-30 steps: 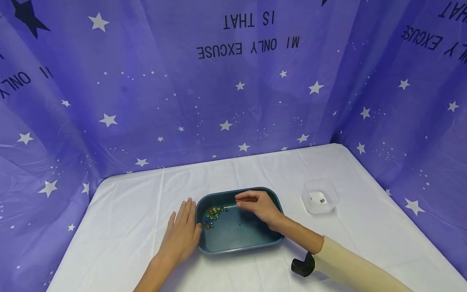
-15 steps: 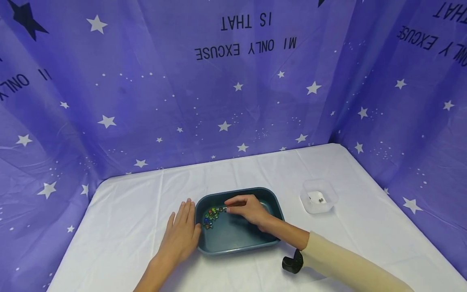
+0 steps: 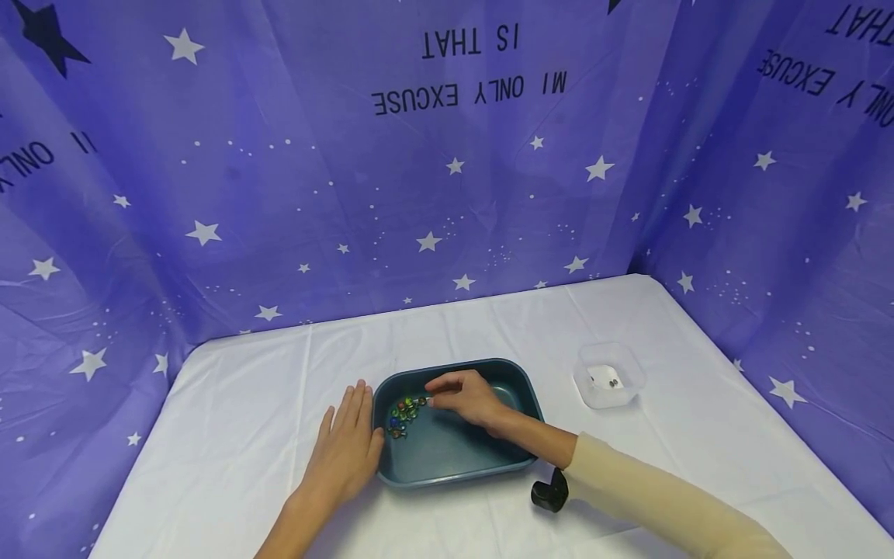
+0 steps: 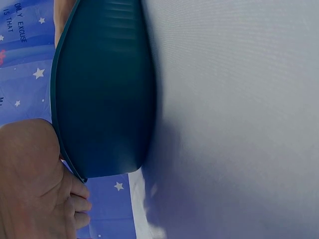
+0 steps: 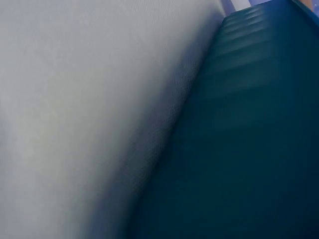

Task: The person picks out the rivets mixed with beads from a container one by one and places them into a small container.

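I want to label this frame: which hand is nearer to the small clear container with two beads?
Right. The right hand is inside the teal tray, nearer the clear container; the left hand rests flat outside the tray's far side.

A counter draped in white cloth carries a dark teal tray, a small clear plastic container well to its right, and a left hand lying flat against the tray's left side.
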Demonstrator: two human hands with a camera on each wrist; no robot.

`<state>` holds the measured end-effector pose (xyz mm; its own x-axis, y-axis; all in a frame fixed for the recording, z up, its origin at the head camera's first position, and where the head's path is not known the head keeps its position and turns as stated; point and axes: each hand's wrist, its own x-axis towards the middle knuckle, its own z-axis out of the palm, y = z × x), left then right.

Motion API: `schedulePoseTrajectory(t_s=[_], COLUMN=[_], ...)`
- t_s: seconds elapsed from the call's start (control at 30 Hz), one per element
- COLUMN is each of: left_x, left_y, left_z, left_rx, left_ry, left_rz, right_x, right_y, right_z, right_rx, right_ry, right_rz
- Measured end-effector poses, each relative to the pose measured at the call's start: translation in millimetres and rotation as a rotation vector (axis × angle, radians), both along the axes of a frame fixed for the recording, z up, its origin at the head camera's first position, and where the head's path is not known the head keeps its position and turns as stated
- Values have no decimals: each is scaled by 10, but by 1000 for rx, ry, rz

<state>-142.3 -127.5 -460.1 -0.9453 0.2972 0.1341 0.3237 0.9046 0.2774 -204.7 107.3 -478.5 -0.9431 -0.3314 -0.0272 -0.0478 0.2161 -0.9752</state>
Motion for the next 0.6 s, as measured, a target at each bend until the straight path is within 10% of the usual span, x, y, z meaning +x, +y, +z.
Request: schedulePoseTrajectory(t_s=[0.6], left_x=[1], left_y=[6], left_z=[3], left_rx=[8], left_ry=[-8], left_rz=[-5], right_x=[-12], right_y=[-65], right_z=[-71], right_rx=[154], right_ry=[95], right_rz=[-24])
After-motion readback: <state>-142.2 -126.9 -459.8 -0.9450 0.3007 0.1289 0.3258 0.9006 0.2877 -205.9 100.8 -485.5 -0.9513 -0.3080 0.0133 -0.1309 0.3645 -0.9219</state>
